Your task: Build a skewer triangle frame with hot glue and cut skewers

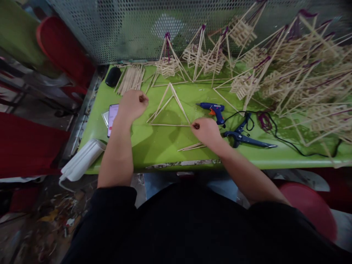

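Observation:
A pyramid-like frame of thin wooden sticks (180, 104) stands on the green table in front of me. At its near right corner my right hand (208, 132) is closed, with fingertips pinching the stick end. My left hand (133, 105) is closed too, fingertips pressed together to the left of the frame and apart from it; what it holds, if anything, cannot be made out. Beyond it lies a bundle of loose sticks (132, 79). A few sticks (191, 147) lie under my right hand. The blue glue gun (214, 109) rests just beyond that hand.
Dark blue cutters (242, 137) and a black cord (291, 143) lie at right. Finished-looking stick hangers with purple ties (167, 68) crowd the back and right. A phone (112, 113), a black rounded object (113, 76) and a white device (82, 159) are at left.

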`<state>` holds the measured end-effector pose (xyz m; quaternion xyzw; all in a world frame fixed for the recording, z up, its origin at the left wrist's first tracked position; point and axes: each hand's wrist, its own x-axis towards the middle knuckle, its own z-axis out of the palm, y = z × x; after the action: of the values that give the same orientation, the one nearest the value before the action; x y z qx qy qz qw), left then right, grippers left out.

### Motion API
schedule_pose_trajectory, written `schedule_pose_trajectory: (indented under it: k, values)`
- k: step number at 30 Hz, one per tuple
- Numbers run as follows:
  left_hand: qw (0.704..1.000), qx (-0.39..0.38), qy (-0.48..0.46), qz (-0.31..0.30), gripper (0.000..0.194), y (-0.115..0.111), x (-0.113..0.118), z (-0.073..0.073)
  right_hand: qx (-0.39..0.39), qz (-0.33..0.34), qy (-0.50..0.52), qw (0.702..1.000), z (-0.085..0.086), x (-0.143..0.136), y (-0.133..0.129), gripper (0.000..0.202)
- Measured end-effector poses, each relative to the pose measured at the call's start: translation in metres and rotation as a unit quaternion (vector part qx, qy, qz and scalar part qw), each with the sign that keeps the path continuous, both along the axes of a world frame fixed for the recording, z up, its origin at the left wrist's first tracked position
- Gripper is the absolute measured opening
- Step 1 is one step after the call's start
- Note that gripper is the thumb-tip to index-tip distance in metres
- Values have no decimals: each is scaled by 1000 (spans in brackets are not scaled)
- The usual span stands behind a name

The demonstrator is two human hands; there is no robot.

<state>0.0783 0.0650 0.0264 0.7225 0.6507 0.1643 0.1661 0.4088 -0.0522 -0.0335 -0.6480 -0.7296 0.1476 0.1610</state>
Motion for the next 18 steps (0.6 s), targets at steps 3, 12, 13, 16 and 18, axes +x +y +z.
schedule_pose_trajectory:
  k: [3, 12, 13, 16, 18]
  values:
    - [998, -35, -19, -39, 18, -4, -3, 5, -3, -3, 9, 1000, -1, 1, 0, 17]
    - [976, -165, 68, -125, 20, -6, -4, 10, -12, -10, 27, 1000, -2, 3, 1, 17]
    - [973, -176, 70, -133, 21, -6, -4, 9, -12, -11, 28, 999, -2, 3, 1, 16]
    - [963, -204, 63, -167, 23, -8, -3, 7, -13, -14, 29, 999, -2, 4, 1, 15]
    - [967, -197, 53, -151, 21, -11, -2, 9, -13, -15, 28, 999, -3, 4, 1, 15]
